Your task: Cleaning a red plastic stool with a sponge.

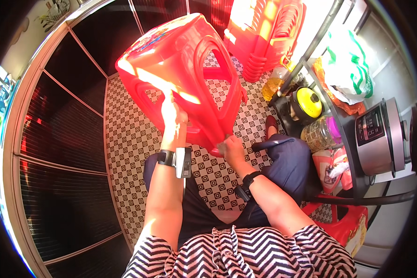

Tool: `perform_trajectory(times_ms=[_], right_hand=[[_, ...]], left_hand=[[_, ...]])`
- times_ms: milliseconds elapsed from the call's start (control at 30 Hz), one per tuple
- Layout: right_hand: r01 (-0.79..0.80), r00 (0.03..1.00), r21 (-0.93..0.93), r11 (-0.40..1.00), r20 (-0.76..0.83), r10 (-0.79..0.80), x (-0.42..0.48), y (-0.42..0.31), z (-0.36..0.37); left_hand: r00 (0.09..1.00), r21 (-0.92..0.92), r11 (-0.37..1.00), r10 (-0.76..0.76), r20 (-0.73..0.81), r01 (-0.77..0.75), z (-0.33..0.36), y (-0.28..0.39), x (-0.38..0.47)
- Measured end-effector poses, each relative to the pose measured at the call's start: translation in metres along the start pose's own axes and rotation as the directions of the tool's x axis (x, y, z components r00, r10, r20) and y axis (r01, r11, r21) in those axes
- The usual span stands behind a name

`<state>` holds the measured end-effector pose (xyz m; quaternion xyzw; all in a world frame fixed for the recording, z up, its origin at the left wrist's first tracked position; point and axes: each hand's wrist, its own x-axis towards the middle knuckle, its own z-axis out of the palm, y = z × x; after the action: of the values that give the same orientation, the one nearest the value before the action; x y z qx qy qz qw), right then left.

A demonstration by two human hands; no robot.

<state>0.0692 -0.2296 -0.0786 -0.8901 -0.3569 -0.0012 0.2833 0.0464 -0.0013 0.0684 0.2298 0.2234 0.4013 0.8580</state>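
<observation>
A red plastic stool [191, 83] with cut-out sides and a printed seat is tilted in front of me. My left hand [173, 113], washed out by sunlight, holds the near side of the stool by one of its openings; its fingers are hard to make out. Low on the nearest leg, my right hand [234, 151] presses a small greyish cloth [222, 148] against the foot. Most of that cloth is hidden by the fingers. Both wrists wear straps with small devices.
Stacked red plastic stools [264, 38] stand behind. At right, a dark metal rack [347, 139] bears a pressure cooker [375, 137], bags, a yellow-lidded pot [307, 104], a jar [321, 133] and an oil bottle [274, 85]. Dark glossy panels [69, 166] line the left. Another red stool [347, 222] sits lower right.
</observation>
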Motion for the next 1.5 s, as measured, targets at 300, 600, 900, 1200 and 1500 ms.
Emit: perform_trajectory(times_ms=[300, 600, 900, 1200, 1500], right_hand=[[0.607, 0.746, -0.079, 0.791, -0.289, -0.6, 0.06, -0.115, -0.035], [0.27, 0.962, -0.202, 0.941, 0.011, -0.273, -0.014, -0.01, 0.022], [0.486, 0.834, 0.061, 0.872, -0.331, -0.442, 0.04, -0.107, -0.019], [0.358, 0.934, -0.155, 0.921, 0.049, -0.354, -0.03, -0.007, 0.031], [0.519, 0.804, -0.022, 0.855, -0.328, -0.496, 0.04, -0.113, -0.016]], left_hand=[[0.998, 0.006, 0.998, 0.065, -0.016, -0.065, -0.002, 0.006, -0.002], [0.995, 0.009, 0.997, 0.075, 0.071, -0.076, 0.001, -0.016, -0.001], [0.998, 0.006, 0.999, 0.045, -0.037, -0.045, -0.023, -0.001, 0.015], [1.0, 0.037, 0.999, 0.026, -0.006, -0.026, -0.009, -0.027, 0.013], [0.997, 0.115, 0.991, 0.071, -0.036, -0.066, -0.024, -0.019, 0.018]])
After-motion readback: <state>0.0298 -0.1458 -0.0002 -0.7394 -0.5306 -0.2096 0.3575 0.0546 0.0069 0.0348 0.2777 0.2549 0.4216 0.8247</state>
